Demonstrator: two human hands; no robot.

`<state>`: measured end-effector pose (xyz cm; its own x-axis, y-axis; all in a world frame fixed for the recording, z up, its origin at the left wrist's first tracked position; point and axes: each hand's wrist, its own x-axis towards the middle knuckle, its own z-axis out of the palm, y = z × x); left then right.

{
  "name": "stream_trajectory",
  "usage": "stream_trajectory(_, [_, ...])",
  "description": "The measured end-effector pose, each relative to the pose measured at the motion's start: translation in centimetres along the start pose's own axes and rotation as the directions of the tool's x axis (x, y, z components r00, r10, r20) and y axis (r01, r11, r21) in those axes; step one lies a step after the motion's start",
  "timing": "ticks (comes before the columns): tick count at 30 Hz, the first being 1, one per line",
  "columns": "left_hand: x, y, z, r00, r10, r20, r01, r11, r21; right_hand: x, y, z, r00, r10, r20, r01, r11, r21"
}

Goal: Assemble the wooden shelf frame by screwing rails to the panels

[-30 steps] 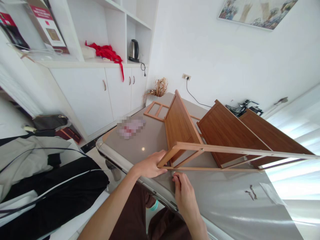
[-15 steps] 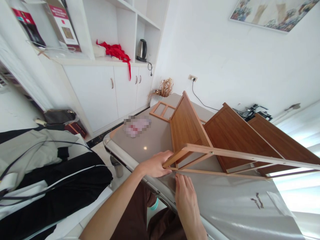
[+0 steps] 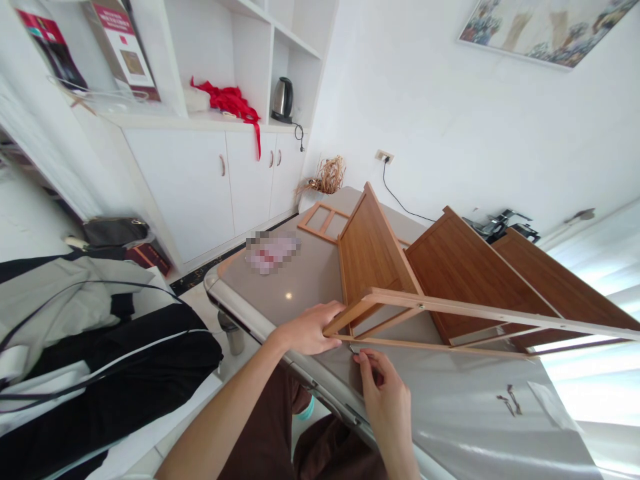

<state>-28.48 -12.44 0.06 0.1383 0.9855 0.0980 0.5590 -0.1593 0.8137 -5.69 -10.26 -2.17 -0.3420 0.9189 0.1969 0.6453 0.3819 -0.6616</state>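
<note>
A wooden shelf unit lies tipped over on the grey table, its brown panels standing up from a lighter side frame. My left hand is closed round the near left corner of that frame. Just to the right and slightly lower, my right hand pinches a small thin metal tool between thumb and fingers. The tool's tip sits close to the frame's lower rail; whether it touches a screw there I cannot tell. A screw head shows on the upper rail.
Small metal parts and a clear plastic bag lie on the table at right. A flat wooden frame and a blurred packet lie farther back. Dark clothes are piled at left.
My right hand has drawn slightly back and right from the rail, its fingers now curled in a pinch with the metal tool showing. The left hand keeps its grip on the frame.
</note>
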Motion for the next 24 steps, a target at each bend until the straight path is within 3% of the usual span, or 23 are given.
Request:
stream_trajectory(3, [0.0, 0.0, 0.0, 1.000, -0.001, 0.001, 0.001, 1.000, 0.002, 0.3, 0.3, -0.3, 1.000, -0.014, -0.026, 0.014, 1.000, -0.011])
stream_trajectory(8, [0.0, 0.0, 0.1, 1.000, -0.012, -0.003, 0.012, 1.000, 0.009, -0.2, 0.7, -0.3, 0.996, -0.085, 0.034, 0.085, 0.996, 0.016])
stream_trajectory(15, [0.1, -0.1, 0.2, 1.000, -0.005, -0.007, 0.005, 1.000, 0.021, -0.7, 0.3, 0.7, 0.968, -0.235, -0.082, 0.234, 0.972, -0.023])
stream_trajectory(24, [0.1, -0.3, 0.3, 1.000, -0.009, -0.020, 0.009, 1.000, 0.011, -0.3, 0.1, 1.0, 0.943, -0.319, -0.097, 0.317, 0.948, -0.040])
